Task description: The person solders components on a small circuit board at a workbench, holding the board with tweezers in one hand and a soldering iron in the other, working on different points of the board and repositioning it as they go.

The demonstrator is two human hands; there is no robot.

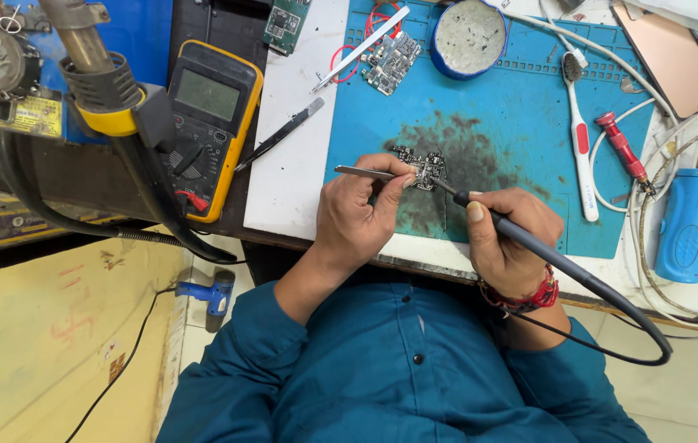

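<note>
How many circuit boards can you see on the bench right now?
3: one small board under the tweezers and soldering iron, one at the mat's top left, one at the top edge. Others may be hidden.

A multimeter [211, 123] with a yellow rim and dark face lies at the left edge of the white bench top; its rectangular grey-green screen [206, 94] sits in the upper part and shows no reading that can be made out. Far left, a yellow rectangular label [27, 116] with dark print is fixed to a metal device, slightly tilted
</note>
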